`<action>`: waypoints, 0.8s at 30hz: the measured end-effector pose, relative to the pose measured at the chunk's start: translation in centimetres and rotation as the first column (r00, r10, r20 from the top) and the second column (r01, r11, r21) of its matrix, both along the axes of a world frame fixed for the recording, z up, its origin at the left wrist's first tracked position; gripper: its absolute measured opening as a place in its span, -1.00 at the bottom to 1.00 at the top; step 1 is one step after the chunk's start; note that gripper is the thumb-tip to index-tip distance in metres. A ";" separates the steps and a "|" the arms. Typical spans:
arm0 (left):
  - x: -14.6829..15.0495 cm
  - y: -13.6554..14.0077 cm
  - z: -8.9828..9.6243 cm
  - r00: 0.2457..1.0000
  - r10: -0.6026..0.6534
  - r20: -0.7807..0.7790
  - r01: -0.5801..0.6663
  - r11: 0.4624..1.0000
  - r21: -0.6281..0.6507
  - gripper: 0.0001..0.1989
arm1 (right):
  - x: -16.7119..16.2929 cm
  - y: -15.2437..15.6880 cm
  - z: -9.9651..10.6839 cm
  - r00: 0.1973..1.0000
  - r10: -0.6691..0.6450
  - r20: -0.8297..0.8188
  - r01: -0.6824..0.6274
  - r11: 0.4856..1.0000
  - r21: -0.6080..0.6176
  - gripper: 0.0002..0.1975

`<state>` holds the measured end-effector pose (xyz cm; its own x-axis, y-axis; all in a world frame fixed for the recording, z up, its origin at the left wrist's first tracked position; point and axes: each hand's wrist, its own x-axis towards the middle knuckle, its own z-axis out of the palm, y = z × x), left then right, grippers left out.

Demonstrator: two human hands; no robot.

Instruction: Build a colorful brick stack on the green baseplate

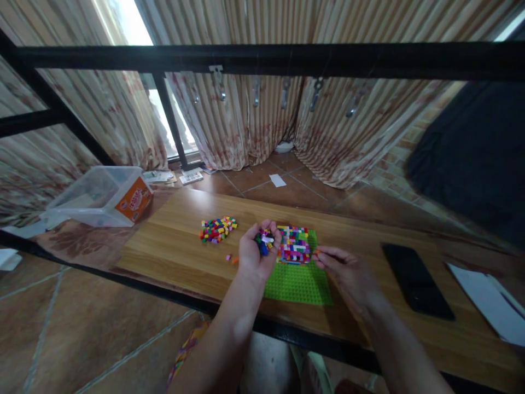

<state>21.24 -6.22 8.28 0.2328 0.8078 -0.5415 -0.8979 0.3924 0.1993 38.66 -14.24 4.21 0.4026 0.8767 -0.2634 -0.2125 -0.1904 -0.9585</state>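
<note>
My left hand [256, 249] is cupped palm up, its fingers curled around several small toy bricks [266, 241] in blue, white, green and other colours. Just right of it, a block of multicoloured bricks [293, 243] covers the far part of a green baseplate [297, 282]. At the right side of that block, my right hand [342, 265] pinches a small orange brick [315, 253] between thumb and fingertips. Whether this brick touches the others I cannot tell. Part of the built block's left side is hidden behind my left hand.
A pile of loose bricks [218, 229] lies on the wooden table [172, 235], with a pink brick [228, 257] and an orange brick [235, 260] apart from it. To the right are a black phone [416, 279] and white paper [488, 301]. A clear plastic bin [98, 194] stands left.
</note>
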 end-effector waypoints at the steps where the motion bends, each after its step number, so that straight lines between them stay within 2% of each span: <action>1: 0.1 0.0 0.0 1.000 0.000 0.002 0.000 1.000 0.003 -0.72 | 0.1 0.0 -0.1 1.000 0.008 -0.026 -0.008 1.000 -0.001 -0.53; 5: 0.4 0.0 0.0 1.000 -0.007 0.009 0.007 1.000 -0.001 -0.70 | 0.5 -0.1 -0.2 0.999 0.033 -0.017 -0.032 0.999 0.006 -0.56; 10: 0.5 -0.1 0.1 1.000 -0.019 0.008 0.019 1.000 0.012 -0.69 | 0.2 -0.1 -0.4 0.980 0.094 0.175 -0.100 0.995 0.023 -0.60; 17: 0.1 -0.2 -0.1 1.000 -0.010 0.002 0.010 0.999 0.038 -0.68 | 0.1 -0.1 -0.7 0.925 0.056 0.376 -0.071 0.997 0.027 -0.62; 24: -0.2 -0.3 0.1 1.000 0.002 0.006 -0.003 0.999 0.034 -0.68 | -0.1 -0.3 -0.7 0.772 0.088 0.629 -0.161 0.985 0.059 -0.68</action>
<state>21.07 -6.48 8.38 0.2341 0.8262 -0.5124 -0.9002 0.3833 0.2067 38.55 -14.53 3.46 0.3320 0.9379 0.1010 0.4560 -0.0658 -0.8876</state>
